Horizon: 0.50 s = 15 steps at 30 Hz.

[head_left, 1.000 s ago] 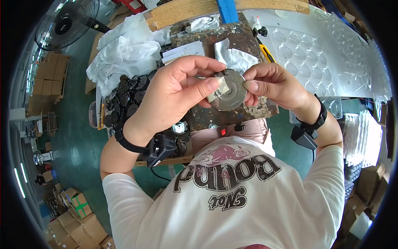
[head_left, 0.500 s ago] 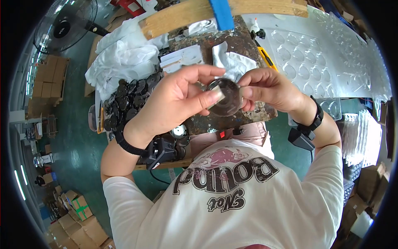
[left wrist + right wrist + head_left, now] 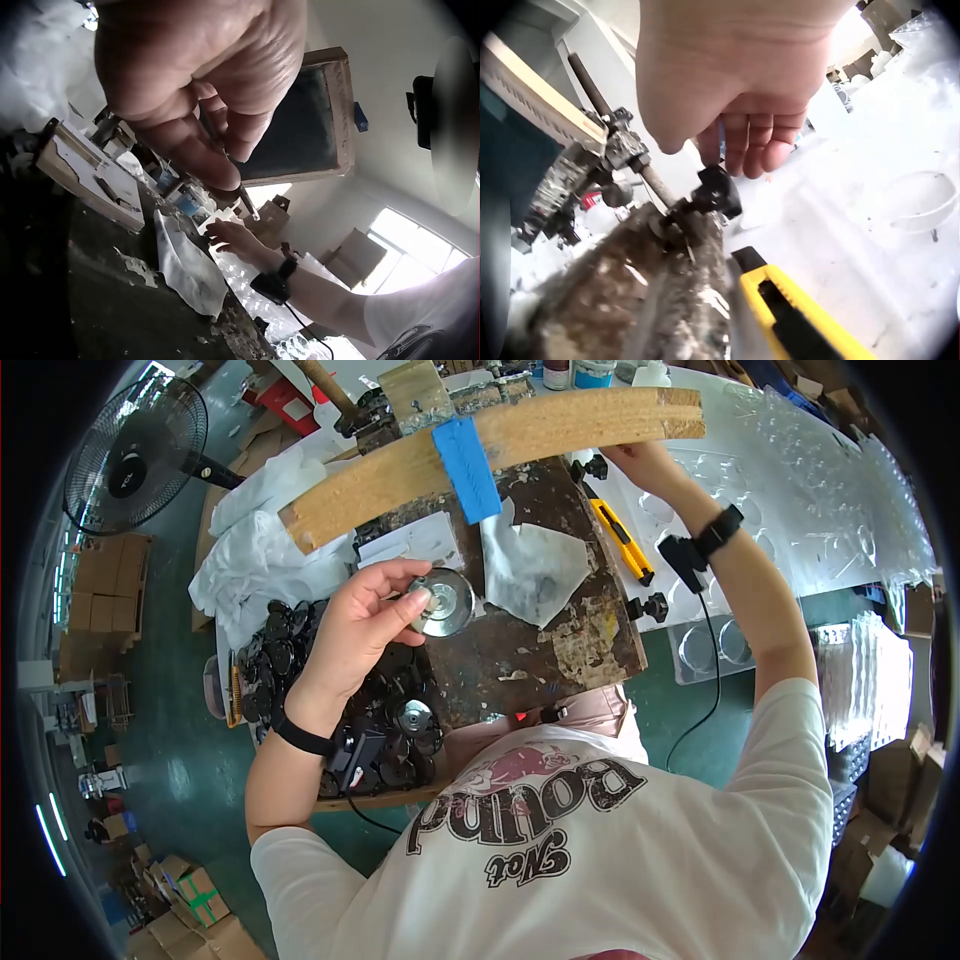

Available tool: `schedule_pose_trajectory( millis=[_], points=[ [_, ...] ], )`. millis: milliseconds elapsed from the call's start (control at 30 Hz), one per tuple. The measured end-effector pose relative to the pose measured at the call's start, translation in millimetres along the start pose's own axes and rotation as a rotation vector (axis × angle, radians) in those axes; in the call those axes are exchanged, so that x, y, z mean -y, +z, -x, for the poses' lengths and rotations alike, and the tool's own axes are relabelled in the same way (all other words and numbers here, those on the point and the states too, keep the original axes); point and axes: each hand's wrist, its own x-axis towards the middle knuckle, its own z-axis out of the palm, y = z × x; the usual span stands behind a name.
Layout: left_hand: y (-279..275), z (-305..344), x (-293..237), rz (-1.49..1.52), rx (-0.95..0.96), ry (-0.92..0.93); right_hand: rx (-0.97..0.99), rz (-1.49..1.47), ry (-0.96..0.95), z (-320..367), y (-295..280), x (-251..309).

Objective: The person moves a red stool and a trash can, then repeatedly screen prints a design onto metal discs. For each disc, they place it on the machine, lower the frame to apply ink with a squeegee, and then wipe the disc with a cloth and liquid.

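Observation:
In the head view, the left hand pinches a round metal disc by its left side, thumb on the near face over a small pale patch. The left wrist view shows this disc nearly edge-on beyond the fingertips of the left hand. The right hand is far forward at the bench's right, its fingertips partly hidden by the wooden bar. Seen from the right wrist, the right hand has loosely bent fingers over the white surface near a black knob; no held thing shows.
A curved wooden bar with blue tape spans above the bench. A grey-white cloth and a yellow cutter lie right of the disc. Dark discs are piled at left; clear trays stand right.
The right hand has let go of the disc and moved forward and right. The left hand keeps hold of it, lower and farther left in the head view. The head view has shifted.

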Motion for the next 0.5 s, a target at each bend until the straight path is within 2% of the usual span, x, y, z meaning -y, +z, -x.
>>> schedule_pose_trajectory(
  millis=[100, 300, 400, 433, 500],
  points=[
    [-5.4, -1.4, 1.3, -0.004, -0.034, -0.011, 0.013, 0.101, -0.062, -12.5, 23.2, -18.1],
    [-20.1, -3.4, 5.9, -0.015, -0.094, -0.032, -0.011, 0.198, -0.124, -8.2, 36.1, 1.0],
    [-27.4, -5.5, 9.4, -0.047, -0.155, -0.012, 0.117, 0.449, -0.212, -14.1, 31.2, -1.2],
    [-28.9, -6.9, 9.7, -0.047, -0.158, -0.015, 0.119, 0.447, -0.214, -16.6, 28.6, -1.4],
    [-31.6, -10.9, 9.3, -0.039, -0.166, -0.032, 0.374, 0.284, -0.052, -21.3, 12.9, 17.8]
  ],
)
